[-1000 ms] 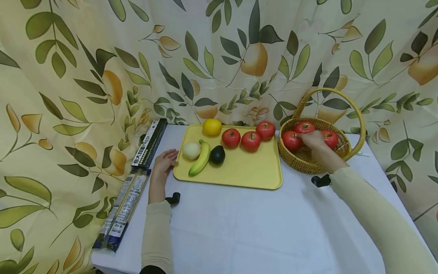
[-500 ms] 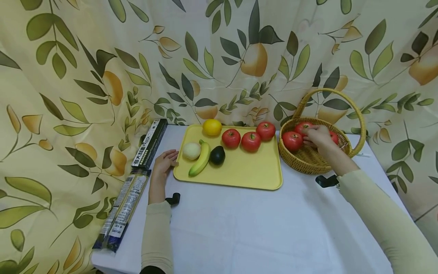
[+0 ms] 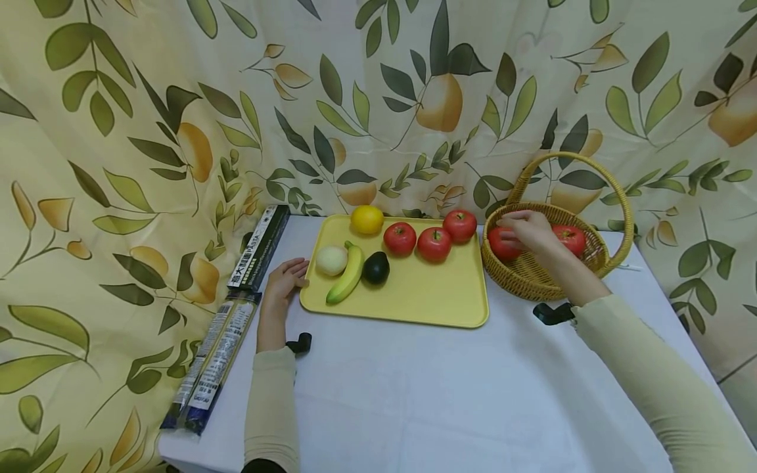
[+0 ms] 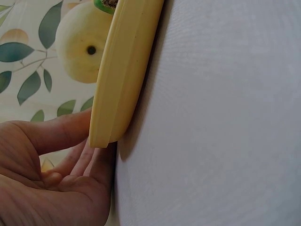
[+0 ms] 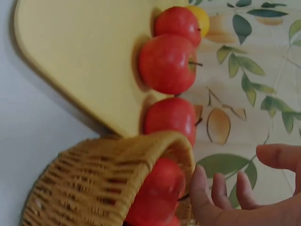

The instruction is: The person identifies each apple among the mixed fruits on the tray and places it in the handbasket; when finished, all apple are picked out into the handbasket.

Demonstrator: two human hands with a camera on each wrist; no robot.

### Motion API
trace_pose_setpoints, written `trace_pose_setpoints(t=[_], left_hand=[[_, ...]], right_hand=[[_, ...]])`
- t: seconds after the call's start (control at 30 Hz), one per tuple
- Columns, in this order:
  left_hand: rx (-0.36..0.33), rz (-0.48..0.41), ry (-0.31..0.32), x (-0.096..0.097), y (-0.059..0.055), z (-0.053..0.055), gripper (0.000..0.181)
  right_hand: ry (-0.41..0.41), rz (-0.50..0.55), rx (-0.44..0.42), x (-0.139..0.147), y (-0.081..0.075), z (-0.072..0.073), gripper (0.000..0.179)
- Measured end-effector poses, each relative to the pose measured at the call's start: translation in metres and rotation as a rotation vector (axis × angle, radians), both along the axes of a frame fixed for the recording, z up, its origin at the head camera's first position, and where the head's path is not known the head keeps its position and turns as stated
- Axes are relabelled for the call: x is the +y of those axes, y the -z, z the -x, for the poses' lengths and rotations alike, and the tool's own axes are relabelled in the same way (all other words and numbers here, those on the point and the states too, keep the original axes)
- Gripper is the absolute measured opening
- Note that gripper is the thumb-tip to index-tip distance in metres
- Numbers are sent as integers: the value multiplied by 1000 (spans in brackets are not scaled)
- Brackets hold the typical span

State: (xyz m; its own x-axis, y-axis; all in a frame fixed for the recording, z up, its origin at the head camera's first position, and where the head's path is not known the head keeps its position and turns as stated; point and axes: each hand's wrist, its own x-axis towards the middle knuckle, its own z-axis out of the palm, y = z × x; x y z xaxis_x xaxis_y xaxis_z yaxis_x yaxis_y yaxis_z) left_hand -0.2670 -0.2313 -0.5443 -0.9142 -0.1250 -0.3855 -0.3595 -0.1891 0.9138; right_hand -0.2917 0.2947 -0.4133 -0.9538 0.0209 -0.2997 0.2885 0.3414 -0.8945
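Observation:
My left hand (image 3: 284, 286) holds the left edge of a yellow tray (image 3: 437, 299), thumb on the rim (image 4: 104, 127) and fingers against its underside. On the tray lie a pale round fruit (image 3: 331, 260), a banana (image 3: 345, 274), a dark avocado (image 3: 375, 268), a lemon (image 3: 367, 219) and three red apples (image 3: 434, 244). Over a wicker basket (image 3: 520, 282) hovers my right hand (image 3: 532, 233), its fingers loosely bent with nothing between them. Inside the basket, one apple (image 3: 570, 240) shows at the right and another (image 3: 501, 244) at the left; the hand hides the rear one.
The basket's tall handle (image 3: 622, 197) arches over its right side. Left of the tray, a black pasta box (image 3: 257, 249) and long pasta packets (image 3: 215, 358) lie on the white-clothed table (image 3: 408, 387). A leaf-patterned curtain (image 3: 378, 98) hangs close behind.
My right hand has left the left apple in the basket, shifted right, then come back left and up over the rear apple. The left hand and the tray stay put.

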Motion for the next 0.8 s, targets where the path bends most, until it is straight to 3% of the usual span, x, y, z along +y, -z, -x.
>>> trace_pose_setpoints(t=[0.3, 0.53, 0.8], left_hand=[[-7, 13, -18, 2, 1, 2, 75], [-5, 6, -13, 2, -1, 1, 74], [0, -27, -14, 0, -1, -1, 75]], right_hand=[[-72, 93, -15, -26, 2, 2, 57], [-149, 18, -34, -42, 11, 6, 59], [-167, 62, -72, -63, 21, 13, 57]])
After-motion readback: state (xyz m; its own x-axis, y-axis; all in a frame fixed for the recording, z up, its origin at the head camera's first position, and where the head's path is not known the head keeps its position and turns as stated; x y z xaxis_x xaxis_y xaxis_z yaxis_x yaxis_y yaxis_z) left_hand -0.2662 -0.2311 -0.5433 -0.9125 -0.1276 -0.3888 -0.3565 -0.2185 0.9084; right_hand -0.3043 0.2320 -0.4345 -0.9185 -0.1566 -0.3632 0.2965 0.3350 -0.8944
